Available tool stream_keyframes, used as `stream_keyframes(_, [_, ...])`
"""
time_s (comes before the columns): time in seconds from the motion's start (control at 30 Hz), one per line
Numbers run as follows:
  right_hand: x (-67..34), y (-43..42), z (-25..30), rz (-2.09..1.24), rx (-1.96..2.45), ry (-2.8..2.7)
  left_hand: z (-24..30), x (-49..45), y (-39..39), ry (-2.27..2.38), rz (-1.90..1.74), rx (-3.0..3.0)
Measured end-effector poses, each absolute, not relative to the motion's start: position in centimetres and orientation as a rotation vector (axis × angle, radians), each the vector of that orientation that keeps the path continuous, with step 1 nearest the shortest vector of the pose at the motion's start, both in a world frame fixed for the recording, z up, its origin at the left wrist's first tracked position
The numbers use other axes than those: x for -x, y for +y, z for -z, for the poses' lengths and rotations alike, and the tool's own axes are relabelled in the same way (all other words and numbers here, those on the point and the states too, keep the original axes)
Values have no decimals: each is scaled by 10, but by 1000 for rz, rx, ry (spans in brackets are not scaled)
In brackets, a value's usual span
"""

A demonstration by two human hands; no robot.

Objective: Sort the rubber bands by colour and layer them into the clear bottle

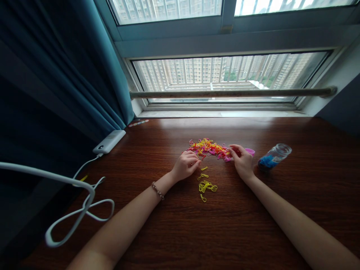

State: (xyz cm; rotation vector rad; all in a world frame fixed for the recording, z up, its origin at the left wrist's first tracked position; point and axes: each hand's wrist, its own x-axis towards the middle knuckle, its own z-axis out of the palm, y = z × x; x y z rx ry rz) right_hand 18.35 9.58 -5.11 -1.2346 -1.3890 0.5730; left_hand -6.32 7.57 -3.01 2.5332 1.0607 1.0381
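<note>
A pile of small red, yellow, orange and pink rubber bands (210, 147) lies on the wooden table. At the pile's near left edge is my left hand (186, 164), fingers curled and pressed together; what they hold, if anything, is too small to make out. My right hand (242, 162) touches the pile's right end, thumb and fingers brought together, and any band between them cannot be told apart from the pile. Closer to me, several yellow rubber bands (207, 186) lie in a loose group of their own. Behind my right hand a pink cap (249, 151) shows in part.
To the right, a glass jar (274, 156) with blue bands inside lies tilted on the table (174, 221). At left are a white power bank (109, 141) and a looping white cable (90, 202). A blue curtain (112, 86) hangs left; a window with a rail (230, 93) stands behind.
</note>
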Motion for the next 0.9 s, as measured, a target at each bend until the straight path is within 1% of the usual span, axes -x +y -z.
stream_keyframes(0.1, [-182,96,50,-615,1217,-1370,33,64,77,1088,-1034,-2539])
stream_keyframes(0.2, [-182,96,50,-588,1206,-1381,36,65,78,1120,-1049,-2546])
stream_keyframes(0.3, [-180,93,49,-599,1167,-1395,38,66,81,1248,-1118,-2527])
stream_keyframes(0.47, [-166,77,42,-706,995,-1614,39,68,87,1447,-1081,-2482])
stream_keyframes(0.6, [-150,57,35,-623,793,-1961,38,67,86,1431,-985,-2522])
stream_keyframes(0.77, [-141,41,28,-628,513,-2344,40,66,84,1444,-877,-2626])
stream_keyframes(0.83, [-143,42,27,-566,536,-2343,40,66,84,1451,-846,-2662])
stream_keyframes(0.9, [-147,49,29,-435,700,-2218,41,66,84,1455,-813,-2699])
